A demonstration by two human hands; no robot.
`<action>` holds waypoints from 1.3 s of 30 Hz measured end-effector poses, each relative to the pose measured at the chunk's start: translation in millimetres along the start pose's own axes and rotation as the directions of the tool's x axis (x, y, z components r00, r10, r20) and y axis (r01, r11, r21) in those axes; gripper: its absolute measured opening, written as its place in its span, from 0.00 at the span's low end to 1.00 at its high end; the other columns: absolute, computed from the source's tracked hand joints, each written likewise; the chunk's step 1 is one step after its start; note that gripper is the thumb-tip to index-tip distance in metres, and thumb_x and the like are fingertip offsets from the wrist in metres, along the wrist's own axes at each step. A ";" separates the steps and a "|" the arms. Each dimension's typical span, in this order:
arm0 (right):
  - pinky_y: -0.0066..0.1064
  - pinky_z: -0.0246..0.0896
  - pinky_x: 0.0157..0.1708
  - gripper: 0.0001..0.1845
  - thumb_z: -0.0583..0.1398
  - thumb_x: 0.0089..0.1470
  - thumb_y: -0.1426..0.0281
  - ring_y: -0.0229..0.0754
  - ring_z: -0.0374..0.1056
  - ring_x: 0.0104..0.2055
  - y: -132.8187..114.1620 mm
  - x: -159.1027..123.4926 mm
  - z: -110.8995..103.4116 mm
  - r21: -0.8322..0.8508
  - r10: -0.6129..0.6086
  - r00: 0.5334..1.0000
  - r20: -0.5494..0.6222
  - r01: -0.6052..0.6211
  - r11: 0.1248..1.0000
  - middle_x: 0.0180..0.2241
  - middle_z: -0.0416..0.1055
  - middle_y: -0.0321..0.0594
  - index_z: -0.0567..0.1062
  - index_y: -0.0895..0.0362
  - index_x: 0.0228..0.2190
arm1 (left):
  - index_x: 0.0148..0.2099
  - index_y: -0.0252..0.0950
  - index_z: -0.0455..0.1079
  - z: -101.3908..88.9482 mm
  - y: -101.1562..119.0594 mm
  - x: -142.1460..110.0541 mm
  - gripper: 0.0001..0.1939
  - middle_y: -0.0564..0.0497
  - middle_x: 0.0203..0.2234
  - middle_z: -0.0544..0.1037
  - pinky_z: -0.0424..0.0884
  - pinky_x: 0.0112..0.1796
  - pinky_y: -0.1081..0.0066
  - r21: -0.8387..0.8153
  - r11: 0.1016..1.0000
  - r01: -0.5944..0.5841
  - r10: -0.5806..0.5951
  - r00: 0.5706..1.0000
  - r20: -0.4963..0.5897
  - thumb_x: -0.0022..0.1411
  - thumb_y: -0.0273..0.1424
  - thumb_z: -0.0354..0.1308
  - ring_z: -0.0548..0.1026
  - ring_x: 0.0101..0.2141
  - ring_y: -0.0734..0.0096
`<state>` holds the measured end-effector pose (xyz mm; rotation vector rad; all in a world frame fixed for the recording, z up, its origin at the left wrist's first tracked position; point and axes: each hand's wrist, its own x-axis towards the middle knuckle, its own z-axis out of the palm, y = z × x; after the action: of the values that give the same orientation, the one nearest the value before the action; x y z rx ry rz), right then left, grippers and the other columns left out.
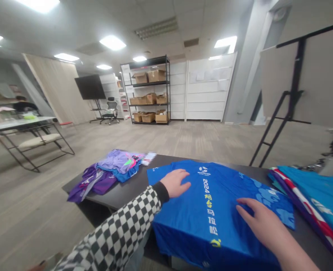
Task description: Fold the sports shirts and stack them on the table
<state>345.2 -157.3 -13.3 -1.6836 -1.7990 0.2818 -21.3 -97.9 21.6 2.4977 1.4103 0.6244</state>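
A blue printed T-shirt (189, 214) lies spread on the dark table (114, 197), its near end hanging over the front edge. White and yellow lettering runs down its middle, and a lighter cloud-like pattern covers the right side. My left hand (176, 182), at the end of a black-and-white checkered sleeve, is over the shirt's upper left part with fingers apart. Over the right half is my right hand (258, 220), its thumb and fingers also apart. Neither hand grips the cloth; whether the fingertips touch it I cannot tell.
Purple and blue garments (112, 171) lie crumpled on the table's left. At the right is a stack of folded shirts (315, 199). A whiteboard stand (290, 94) rises behind it. Farther back are a shelf rack with cardboard boxes (149, 96), an office chair (110, 111) and a seated person (25, 105).
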 end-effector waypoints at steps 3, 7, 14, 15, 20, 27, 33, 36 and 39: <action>0.50 0.72 0.63 0.18 0.59 0.63 0.59 0.60 0.80 0.58 -15.7 -7.7 -14.8 -0.036 0.050 0.995 0.091 -0.047 0.998 0.54 0.85 0.51 0.86 0.51 0.45 | 0.77 0.38 0.67 16.4 -16.9 36.0 0.34 0.38 0.78 0.63 0.57 0.76 0.49 0.131 0.983 0.128 -0.142 0.985 0.100 0.78 0.49 0.53 0.60 0.77 0.48; 0.47 0.69 0.65 0.18 0.59 0.66 0.65 0.58 0.79 0.61 -20.1 -18.6 -19.6 -0.038 0.097 0.989 0.113 -0.093 0.995 0.55 0.84 0.52 0.86 0.56 0.48 | 0.80 0.40 0.61 32.7 -43.4 57.7 0.37 0.36 0.81 0.55 0.55 0.73 0.36 0.252 0.922 0.295 -0.339 0.928 0.152 0.78 0.51 0.49 0.54 0.79 0.38; 0.44 0.68 0.64 0.17 0.58 0.69 0.68 0.54 0.79 0.59 -23.6 -24.9 -20.1 0.049 0.124 0.990 0.070 -0.128 0.991 0.54 0.84 0.51 0.85 0.56 0.48 | 0.77 0.31 0.65 34.2 -53.0 110.3 0.37 0.31 0.75 0.67 0.62 0.71 0.51 0.322 0.903 0.286 -0.344 0.929 0.139 0.79 0.49 0.42 0.67 0.74 0.46; 0.44 0.67 0.64 0.17 0.57 0.69 0.68 0.54 0.79 0.59 -26.0 -24.4 -20.6 0.065 0.123 0.991 0.047 -0.126 0.990 0.54 0.84 0.51 0.85 0.56 0.49 | 0.78 0.31 0.63 37.7 -49.9 119.5 0.37 0.32 0.76 0.65 0.61 0.72 0.53 0.323 0.910 0.262 -0.320 0.936 0.143 0.79 0.48 0.42 0.64 0.75 0.48; 0.43 0.68 0.63 0.17 0.56 0.70 0.68 0.53 0.80 0.57 -31.8 -25.0 -22.4 0.122 0.105 0.994 -0.039 -0.099 0.987 0.52 0.85 0.47 0.85 0.53 0.47 | 0.77 0.40 0.65 58.8 -39.3 153.0 0.38 0.35 0.78 0.63 0.64 0.69 0.43 0.333 0.918 0.214 -0.297 0.930 0.219 0.74 0.54 0.51 0.63 0.75 0.39; 0.42 0.69 0.61 0.15 0.57 0.69 0.70 0.52 0.80 0.56 -30.8 -28.0 -22.4 0.166 0.120 0.990 -0.073 -0.107 0.980 0.51 0.86 0.47 0.85 0.53 0.45 | 0.69 0.31 0.74 78.7 3.3 190.9 0.28 0.32 0.63 0.80 0.71 0.65 0.57 0.278 0.958 0.075 -0.136 0.969 0.205 0.74 0.37 0.50 0.77 0.65 0.49; 0.39 0.70 0.60 0.15 0.58 0.68 0.72 0.50 0.80 0.54 -31.5 -27.4 -22.3 0.207 0.114 0.989 -0.093 -0.093 0.974 0.48 0.86 0.45 0.85 0.53 0.43 | 0.69 0.38 0.74 110.4 65.2 205.4 0.25 0.38 0.63 0.78 0.69 0.67 0.55 0.228 0.964 -0.136 0.091 0.976 0.196 0.76 0.36 0.52 0.75 0.65 0.50; 0.39 0.70 0.59 0.14 0.58 0.68 0.73 0.50 0.80 0.53 -25.7 -28.7 -27.2 0.213 0.147 0.983 -0.110 -0.121 0.970 0.48 0.86 0.45 0.86 0.54 0.43 | 0.63 0.39 0.78 113.9 73.7 217.6 0.21 0.38 0.59 0.80 0.73 0.63 0.51 0.244 0.962 -0.123 0.071 0.975 0.213 0.74 0.37 0.55 0.77 0.61 0.46; 0.38 0.70 0.58 0.14 0.58 0.69 0.72 0.50 0.81 0.53 -20.8 -29.9 -32.2 0.212 0.159 0.979 -0.130 -0.129 0.969 0.48 0.86 0.45 0.85 0.53 0.42 | 0.61 0.39 0.80 112.4 77.1 232.2 0.20 0.37 0.55 0.80 0.76 0.58 0.50 0.259 0.961 -0.099 0.036 0.971 0.235 0.72 0.38 0.58 0.79 0.58 0.44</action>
<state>346.1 -197.6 13.9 -1.6475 -1.4909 0.3816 194.5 63.0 11.0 2.7281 1.4077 0.1521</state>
